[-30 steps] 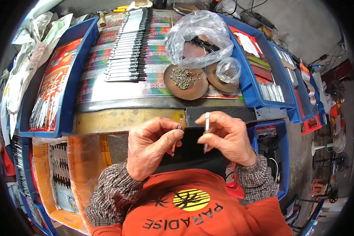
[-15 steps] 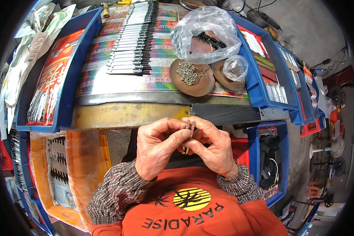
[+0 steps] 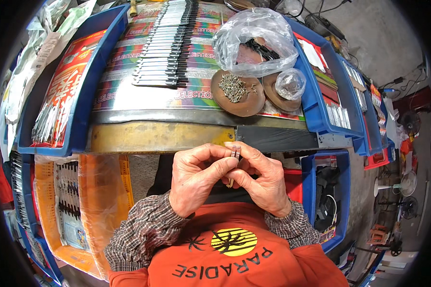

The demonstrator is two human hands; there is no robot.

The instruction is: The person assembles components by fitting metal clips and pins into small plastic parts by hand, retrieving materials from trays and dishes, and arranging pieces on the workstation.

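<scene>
Just in front of the table edge, my left hand [image 3: 196, 179] and my right hand [image 3: 263, 182] meet, both with thumb and fingers pinched. Between their fingertips is a small slim piece, clear or shiny at its upper end [image 3: 235, 151]. A pale, narrow end shows below the fingers; the middle is covered, so its kind cannot be made out. Beyond the hands, on the table, lies a round brown dish [image 3: 244, 108] with a heap of tiny metal parts [image 3: 232, 88]. Farther left, a long row of slim silver rods with black ends [image 3: 160, 60] is laid side by side.
A clear plastic bag [image 3: 225, 50] holding black parts stands behind the dishes. Blue trays flank the table, left [image 3: 76, 129] and right [image 3: 316, 115]. Below are an orange plastic-lined crate [image 3: 96, 210] at left and a blue bin [image 3: 309, 191] at right.
The held piece has turned slightly between my fingertips, and its lower end shows more. Both hands stay pinched in nearly the same place; the whole view has shifted a little.
</scene>
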